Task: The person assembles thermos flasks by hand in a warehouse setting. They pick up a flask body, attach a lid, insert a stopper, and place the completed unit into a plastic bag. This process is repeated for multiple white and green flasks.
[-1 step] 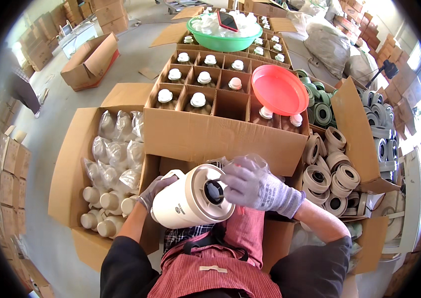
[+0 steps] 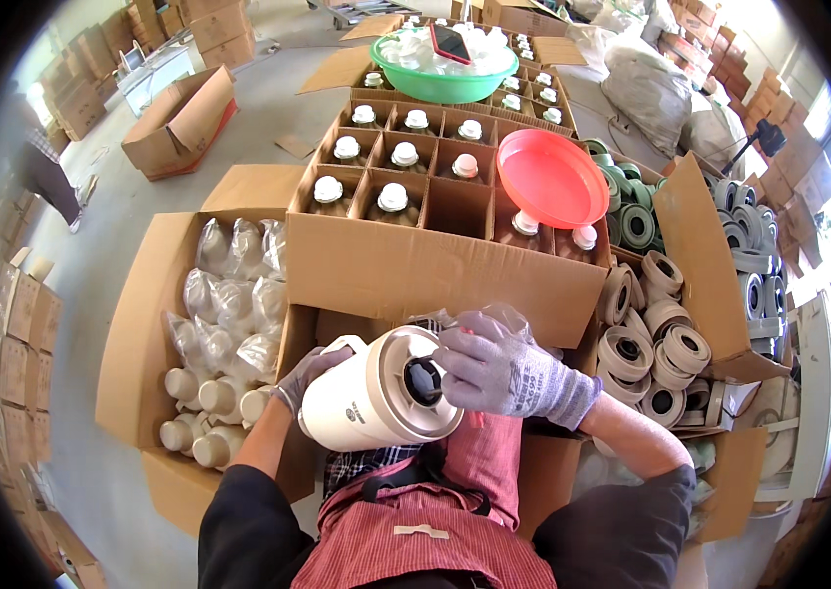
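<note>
Flask body (image 2: 376,398), cream-white, lies tilted in front of the apron, held over the gap between cartons. Long axis runs lower-left to upper-right, open end (image 2: 423,381) toward the right hand. Left hand (image 2: 306,373), gloved, is curled under the far-left shoulder, cradling it. Right hand (image 2: 504,371), gloved, is half-closed with fingertips at the rim of the open end and crumpled clear film (image 2: 509,316) behind it; the right hand is the nearer to the opening. Bagged flasks fill the left carton (image 2: 131,353); cream collar rings (image 2: 666,344) lie right.
</note>
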The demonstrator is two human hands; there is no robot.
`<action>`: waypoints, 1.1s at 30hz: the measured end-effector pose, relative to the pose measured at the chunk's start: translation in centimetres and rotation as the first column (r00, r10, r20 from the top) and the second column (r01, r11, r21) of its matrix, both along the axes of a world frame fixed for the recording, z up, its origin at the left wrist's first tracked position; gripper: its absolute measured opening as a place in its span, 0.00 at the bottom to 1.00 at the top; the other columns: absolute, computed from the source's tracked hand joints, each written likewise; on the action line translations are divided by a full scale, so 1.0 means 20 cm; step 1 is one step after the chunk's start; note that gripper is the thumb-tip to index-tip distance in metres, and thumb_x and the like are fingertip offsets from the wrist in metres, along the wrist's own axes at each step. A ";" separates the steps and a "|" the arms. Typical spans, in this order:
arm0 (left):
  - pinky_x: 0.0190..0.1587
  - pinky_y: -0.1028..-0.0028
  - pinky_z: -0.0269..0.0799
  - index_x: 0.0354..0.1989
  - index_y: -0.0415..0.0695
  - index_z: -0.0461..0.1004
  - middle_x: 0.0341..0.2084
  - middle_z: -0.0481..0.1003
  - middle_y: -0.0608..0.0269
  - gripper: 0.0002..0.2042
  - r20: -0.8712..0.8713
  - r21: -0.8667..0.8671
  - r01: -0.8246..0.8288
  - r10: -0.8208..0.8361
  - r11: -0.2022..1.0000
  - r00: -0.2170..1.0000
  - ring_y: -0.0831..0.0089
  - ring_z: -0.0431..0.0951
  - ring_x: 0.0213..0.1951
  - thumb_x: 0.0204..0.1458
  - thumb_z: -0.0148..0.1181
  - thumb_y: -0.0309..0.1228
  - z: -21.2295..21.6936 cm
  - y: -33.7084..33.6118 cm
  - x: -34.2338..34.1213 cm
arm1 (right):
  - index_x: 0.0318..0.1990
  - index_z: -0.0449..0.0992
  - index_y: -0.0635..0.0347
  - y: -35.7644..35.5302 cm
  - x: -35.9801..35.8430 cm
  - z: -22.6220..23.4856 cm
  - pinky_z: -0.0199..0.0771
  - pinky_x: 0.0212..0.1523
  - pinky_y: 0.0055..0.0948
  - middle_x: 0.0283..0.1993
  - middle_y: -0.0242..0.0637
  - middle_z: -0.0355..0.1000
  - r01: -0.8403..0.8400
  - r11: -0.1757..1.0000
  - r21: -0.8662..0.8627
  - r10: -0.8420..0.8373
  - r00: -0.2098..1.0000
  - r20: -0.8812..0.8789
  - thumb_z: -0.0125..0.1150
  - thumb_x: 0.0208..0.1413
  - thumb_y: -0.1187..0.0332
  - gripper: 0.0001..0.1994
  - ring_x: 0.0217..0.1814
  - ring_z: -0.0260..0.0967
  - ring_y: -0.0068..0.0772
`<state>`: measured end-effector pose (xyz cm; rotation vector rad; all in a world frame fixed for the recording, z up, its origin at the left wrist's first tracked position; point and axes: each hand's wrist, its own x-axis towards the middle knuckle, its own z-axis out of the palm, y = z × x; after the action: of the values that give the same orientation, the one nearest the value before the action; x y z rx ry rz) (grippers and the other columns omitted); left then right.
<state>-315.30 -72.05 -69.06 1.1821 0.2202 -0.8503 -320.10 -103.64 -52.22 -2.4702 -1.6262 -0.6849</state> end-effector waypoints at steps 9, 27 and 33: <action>0.48 0.71 0.77 0.54 0.41 0.72 0.46 0.78 0.61 0.16 -0.013 -0.046 0.309 -0.310 0.950 0.951 0.74 0.79 0.43 0.62 0.56 0.35 -0.22 0.03 0.03 | 0.39 0.70 0.56 0.05 -0.02 0.01 0.67 0.63 0.57 0.52 0.48 0.70 -0.450 0.841 -0.301 0.507 0.850 0.142 0.58 0.50 0.63 0.11 0.59 0.67 0.48; 0.47 0.72 0.77 0.52 0.41 0.75 0.43 0.79 0.64 0.15 0.138 0.237 0.397 -0.435 0.887 0.890 0.76 0.79 0.43 0.61 0.57 0.36 -0.23 0.03 0.04 | 0.31 0.73 0.55 0.16 -0.02 -0.07 0.74 0.50 0.58 0.31 0.35 0.69 -0.458 0.889 -0.014 0.458 0.888 -0.035 0.60 0.41 0.66 0.08 0.45 0.69 0.45; 0.39 0.72 0.75 0.37 0.34 0.78 0.34 0.81 0.56 0.10 0.605 0.138 -0.437 0.274 0.889 0.748 0.74 0.79 0.36 0.56 0.57 0.30 0.01 0.02 -0.10 | 0.30 0.71 0.62 0.08 0.11 -0.09 0.75 0.24 0.34 0.25 0.38 0.71 0.804 0.594 0.029 0.101 -0.039 -0.994 0.51 0.58 0.66 0.09 0.23 0.74 0.32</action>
<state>-317.31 -71.75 -68.83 1.5410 0.0627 -0.0915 -317.96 -102.13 -54.11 -1.7998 0.0623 0.4657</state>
